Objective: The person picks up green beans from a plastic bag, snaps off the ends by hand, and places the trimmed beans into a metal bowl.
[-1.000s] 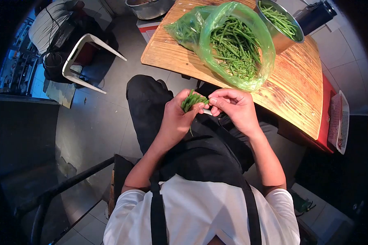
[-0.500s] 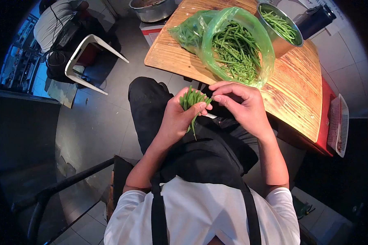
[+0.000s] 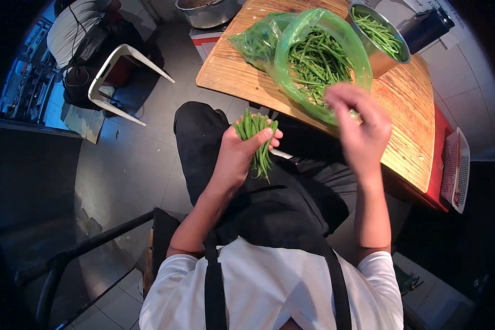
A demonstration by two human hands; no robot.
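While the left hand is clenched round one bunch of green beans, held upright over the lap with ends sticking out above and below the fist, the right hand hangs blurred at the mouth of the one green plastic bag of beans on the wooden table; its fingers seem loosely curled, though whether they hold anything I cannot tell. One metal bowl of beans stands behind the bag.
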